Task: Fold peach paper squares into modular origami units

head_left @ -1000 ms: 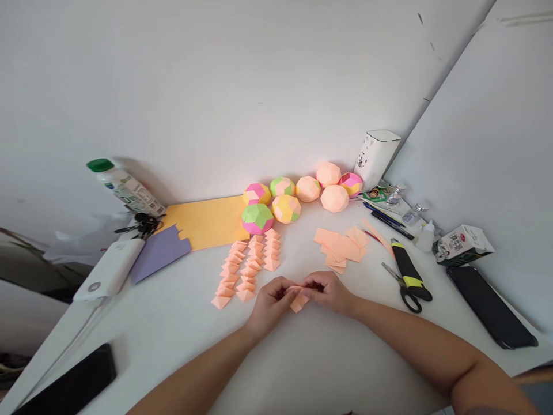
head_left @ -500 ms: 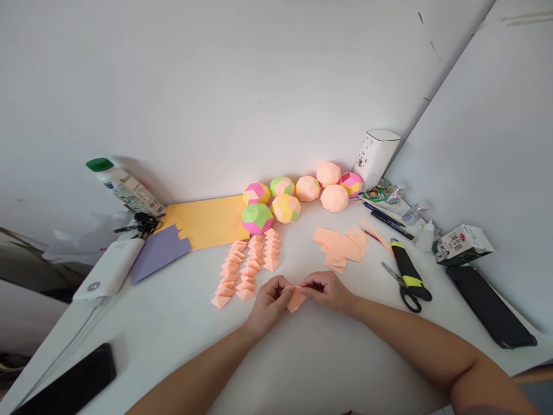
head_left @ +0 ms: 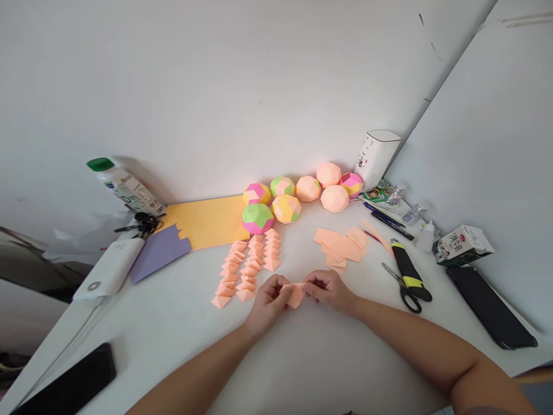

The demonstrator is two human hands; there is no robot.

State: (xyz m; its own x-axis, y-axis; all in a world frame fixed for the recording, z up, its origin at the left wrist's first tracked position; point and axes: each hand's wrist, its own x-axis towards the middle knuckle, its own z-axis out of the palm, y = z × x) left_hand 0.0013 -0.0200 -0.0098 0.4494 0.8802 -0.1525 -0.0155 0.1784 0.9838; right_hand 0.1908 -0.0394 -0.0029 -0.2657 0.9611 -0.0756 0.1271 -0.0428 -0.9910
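Between my two hands is a small peach paper piece (head_left: 295, 295), partly covered by my fingers. My left hand (head_left: 272, 300) pinches its left side between thumb and fingers. At its upper right edge, my right hand (head_left: 329, 291) grips the paper with thumb and fingertips. To the left, folded peach paper units (head_left: 246, 271) lie overlapped in three rows. Flat peach paper pieces (head_left: 341, 246) lie in a loose pile beyond my right hand. Several many-sided paper balls (head_left: 286, 208) in peach, yellow, green and pink sit against the wall.
Scissors (head_left: 406, 291) and a black-yellow utility knife (head_left: 410, 268) lie to the right, near pens (head_left: 391, 223), a small carton (head_left: 462, 245) and a black case (head_left: 490, 305). On the left are orange card (head_left: 211, 222), purple card (head_left: 159, 253), a white power bank (head_left: 110, 268), a bottle (head_left: 129, 184) and a phone (head_left: 69, 380).
The paper piece has turned slightly and risen a little between my hands. My right fingers have shifted a bit to the right along its edge. Everything else lies unchanged.
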